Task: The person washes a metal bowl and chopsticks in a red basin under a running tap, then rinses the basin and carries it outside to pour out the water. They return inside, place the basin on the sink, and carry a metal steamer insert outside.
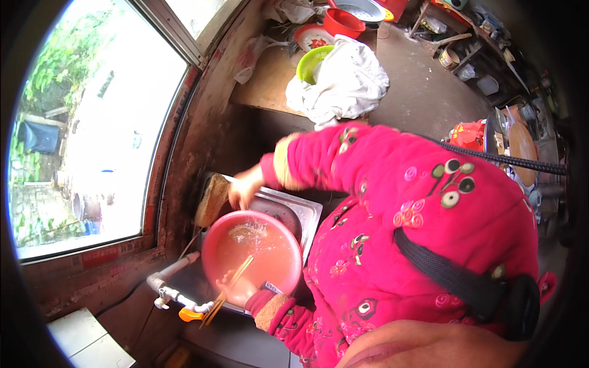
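A pink plastic basin (298, 239) of cloudy water rests at a stainless steel sink (311, 212). Over the basin's lower edge, my left hand (237, 290) grips a bundle of wooden chopsticks (243, 267), whose ends stick out on both sides of the hand. My right hand (245, 189) hangs at the basin's upper rim with its fingers bent down; its fingertips are partly hidden and I cannot see whether they hold anything. Beside that hand is a rough brown sponge-like piece (212, 200).
White tap pipes (172, 292) with an orange handle (191, 315) stand close to my left hand. A window (106, 138) lies beyond the sink. White cloth (345, 78), a green basin (313, 60) and a red basin (344, 24) sit on a wooden surface (262, 87).
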Demonstrator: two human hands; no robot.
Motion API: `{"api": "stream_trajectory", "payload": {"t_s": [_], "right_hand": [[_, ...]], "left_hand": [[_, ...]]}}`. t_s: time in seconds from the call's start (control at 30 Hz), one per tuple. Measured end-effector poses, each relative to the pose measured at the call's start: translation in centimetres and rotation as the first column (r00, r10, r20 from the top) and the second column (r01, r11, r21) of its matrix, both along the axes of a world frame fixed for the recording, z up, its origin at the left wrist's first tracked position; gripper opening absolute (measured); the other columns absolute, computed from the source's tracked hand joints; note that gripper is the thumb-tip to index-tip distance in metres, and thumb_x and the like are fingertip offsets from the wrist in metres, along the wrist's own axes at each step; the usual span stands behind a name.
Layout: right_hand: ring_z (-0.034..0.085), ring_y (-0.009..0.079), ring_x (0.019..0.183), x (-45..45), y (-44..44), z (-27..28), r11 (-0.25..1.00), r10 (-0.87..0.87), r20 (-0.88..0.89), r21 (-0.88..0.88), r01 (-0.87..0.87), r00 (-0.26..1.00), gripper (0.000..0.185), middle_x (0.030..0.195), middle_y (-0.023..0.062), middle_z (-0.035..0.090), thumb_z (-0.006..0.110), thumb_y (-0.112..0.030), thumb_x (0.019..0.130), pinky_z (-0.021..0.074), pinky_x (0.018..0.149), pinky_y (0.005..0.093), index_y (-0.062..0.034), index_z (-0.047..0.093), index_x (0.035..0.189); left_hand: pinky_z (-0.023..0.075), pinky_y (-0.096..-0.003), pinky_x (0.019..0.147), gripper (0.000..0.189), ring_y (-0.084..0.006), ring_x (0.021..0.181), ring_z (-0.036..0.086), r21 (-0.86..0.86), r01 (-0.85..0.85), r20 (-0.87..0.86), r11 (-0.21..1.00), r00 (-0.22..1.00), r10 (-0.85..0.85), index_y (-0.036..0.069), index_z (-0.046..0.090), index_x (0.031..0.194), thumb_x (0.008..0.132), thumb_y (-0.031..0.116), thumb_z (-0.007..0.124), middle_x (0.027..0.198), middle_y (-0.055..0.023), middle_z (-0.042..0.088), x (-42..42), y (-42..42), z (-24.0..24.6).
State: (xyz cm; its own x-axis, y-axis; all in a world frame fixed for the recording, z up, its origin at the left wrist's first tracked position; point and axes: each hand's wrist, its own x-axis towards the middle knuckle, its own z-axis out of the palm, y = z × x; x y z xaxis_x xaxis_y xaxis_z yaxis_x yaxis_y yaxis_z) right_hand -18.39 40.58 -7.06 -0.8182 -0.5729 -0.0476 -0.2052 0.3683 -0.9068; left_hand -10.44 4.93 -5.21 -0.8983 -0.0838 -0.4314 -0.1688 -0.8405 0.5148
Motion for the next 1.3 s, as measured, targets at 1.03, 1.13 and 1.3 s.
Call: {"api": "stream_trajectory", "payload": {"t_s": [1.03,1.13,1.3], "right_hand": [[0.064,0.0339,0.072,-1.1,22.0,11.1,0.433,-0.293,-0.795,0.384,0.815,0.531,0.022,0.079,0.0146,0.064,0.064,-0.025,0.083,0.0517,0.063,0.0415,-0.0115,0.061,0.100],[0.062,0.0309,0.063,1.5,10.6,13.0,0.778,0.051,-0.800,0.408,0.479,0.598,0.022,0.074,0.0120,0.061,0.067,-0.006,0.074,0.0528,0.059,0.0387,-0.0089,0.064,0.096],[0.064,0.0237,0.074,3.8,-5.4,12.0,0.830,0.515,-0.590,0.526,-0.188,0.622,0.022,0.082,0.0065,0.062,0.061,-0.008,0.070,0.0532,0.054,0.0348,-0.0074,0.061,0.093]], "left_hand": [[0.0443,-0.0295,0.063,0.005,-0.0122,0.054,0.040,0.123,-0.080,0.212,0.989,0.976,0.053,0.006,0.062,0.096,0.092,0.006,0.060,0.058,0.0026,0.037,0.0,-2.6,-0.3],[0.0319,-0.0244,0.044,0.010,-0.0087,0.046,0.034,0.133,0.073,0.232,0.988,0.967,-0.103,0.007,0.061,0.100,0.094,0.014,0.060,0.057,0.0033,0.036,0.5,-2.2,-0.6],[0.0288,-0.0218,0.036,0.034,-0.0095,0.041,0.042,0.008,0.229,0.274,0.973,0.936,-0.222,0.005,0.060,0.103,0.094,0.039,0.062,0.071,-0.0037,0.061,-0.3,0.4,1.0]]}}
